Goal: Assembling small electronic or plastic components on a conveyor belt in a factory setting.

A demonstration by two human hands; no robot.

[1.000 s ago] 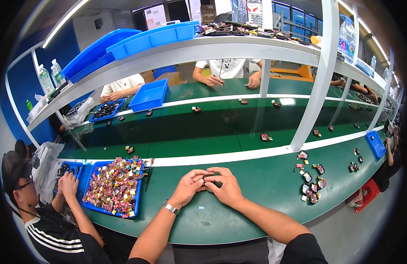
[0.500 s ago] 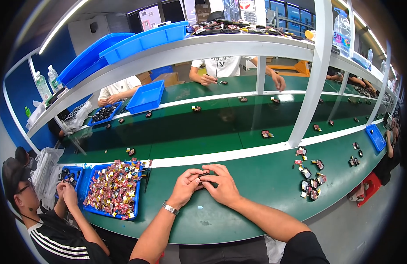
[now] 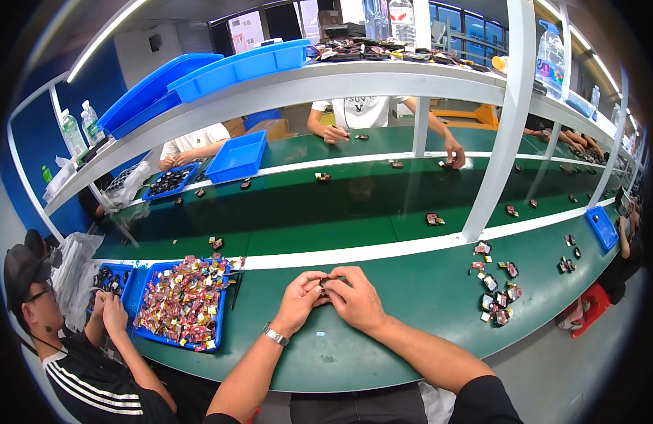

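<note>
My left hand (image 3: 300, 300) and my right hand (image 3: 354, 298) meet above the green worktable (image 3: 270, 367). Their fingers are closed around a small dark electronic part (image 3: 325, 285), mostly hidden by the fingertips. To the left of my hands is a blue tray (image 3: 218, 325) heaped with small red, white and yellow circuit pieces (image 3: 181, 300). Dark tweezers (image 3: 236, 288) lie along the tray's right side. Right of my hands, several black assemblies with red and white pieces (image 3: 497, 300) lie in a loose group.
A green belt (image 3: 291, 226) carrying spaced-out parts (image 3: 435, 219) runs beyond the white rail (image 3: 354, 253). A white post (image 3: 497, 141) and overhead shelf (image 3: 270, 81) stand in front. A co-worker (image 3: 79, 353) sits at left beside a tray of black parts (image 3: 113, 279); others work opposite.
My right fingers have curled in closer around the small part, which shows at a different angle. Belt parts have shifted slightly right. The person opposite has lowered a hand to a belt part.
</note>
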